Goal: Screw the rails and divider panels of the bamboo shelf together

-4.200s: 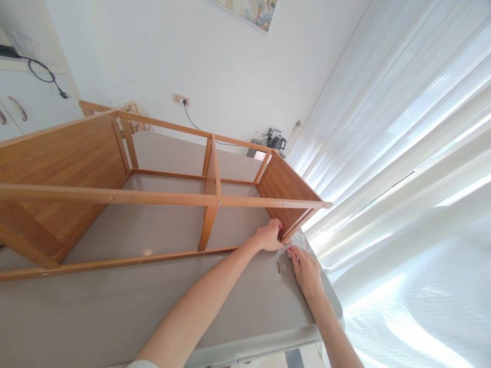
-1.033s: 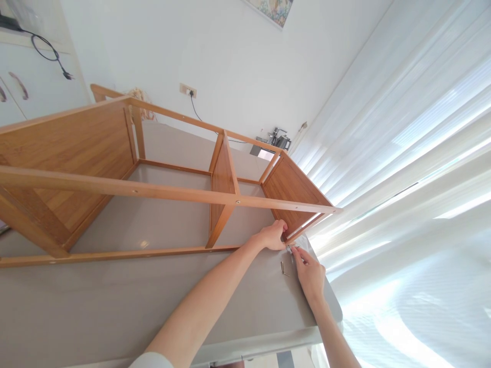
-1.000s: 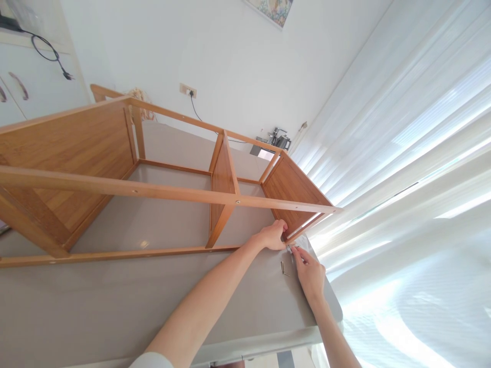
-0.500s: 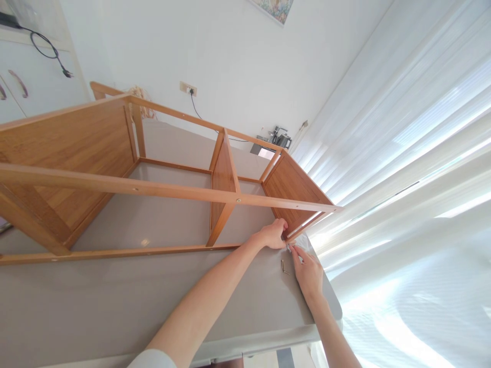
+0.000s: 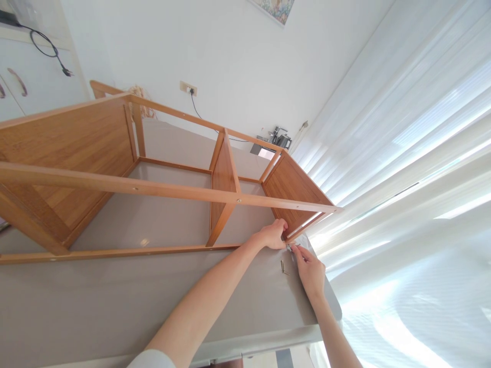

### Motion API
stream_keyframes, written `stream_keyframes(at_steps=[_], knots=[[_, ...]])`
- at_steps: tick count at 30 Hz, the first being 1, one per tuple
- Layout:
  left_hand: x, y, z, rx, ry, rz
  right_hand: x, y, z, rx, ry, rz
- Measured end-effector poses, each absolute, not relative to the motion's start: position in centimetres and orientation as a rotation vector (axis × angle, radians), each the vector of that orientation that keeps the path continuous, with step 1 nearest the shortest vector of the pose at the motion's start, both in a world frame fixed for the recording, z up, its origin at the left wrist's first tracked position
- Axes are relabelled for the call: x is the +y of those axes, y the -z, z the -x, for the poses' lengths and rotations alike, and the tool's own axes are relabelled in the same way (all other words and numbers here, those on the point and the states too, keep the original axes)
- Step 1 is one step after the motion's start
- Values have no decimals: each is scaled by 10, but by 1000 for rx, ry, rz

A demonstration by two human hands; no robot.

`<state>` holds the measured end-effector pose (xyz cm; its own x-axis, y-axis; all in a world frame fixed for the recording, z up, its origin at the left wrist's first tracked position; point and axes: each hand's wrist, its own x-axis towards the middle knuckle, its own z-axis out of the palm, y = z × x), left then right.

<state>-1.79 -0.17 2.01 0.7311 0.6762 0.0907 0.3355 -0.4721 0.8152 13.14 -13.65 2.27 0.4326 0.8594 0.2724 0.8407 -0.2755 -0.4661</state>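
A wooden shelf frame [image 5: 192, 193] lies on its side on a grey-covered table [image 5: 230, 301]. At its lower right corner, my left hand [image 5: 273, 235] is closed round the wood, the thumb inside by the end panel [image 5: 297, 186]. My right hand [image 5: 310, 271] pinches something thin and small against the outside of that corner; its kind is too small to make out. A couple of loose screws [image 5: 283, 267] lie on the tabletop, just left of my right hand. A crumpled clear plastic piece [image 5: 303, 241] shows behind the fingers.
Sheer white curtains [image 5: 414, 204] hang close along the table's right edge. Behind the frame, a kettle [image 5: 283, 141] and a wall socket [image 5: 188, 88] with a plugged-in cord show. A white cabinet [image 5: 34, 76] stands at the far left.
My right hand has turned slightly and shifted a little to the right at the corner, fingers still pinched. My left hand and the frame stay in place.
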Motion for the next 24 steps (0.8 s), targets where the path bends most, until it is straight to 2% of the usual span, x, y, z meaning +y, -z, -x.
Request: stream_keyframes(at_steps=[10, 18, 24], knots=[[-2, -22, 21, 762, -500, -2099, -133, -24, -131, -1317, -143, 2105], [-1, -19, 18, 773, -501, -2104, -129, -23, -142, -1233, -346, 2023], [0, -18, 17, 773, -490, -2094, -133, -24, -141, -1155, -354, 2001]])
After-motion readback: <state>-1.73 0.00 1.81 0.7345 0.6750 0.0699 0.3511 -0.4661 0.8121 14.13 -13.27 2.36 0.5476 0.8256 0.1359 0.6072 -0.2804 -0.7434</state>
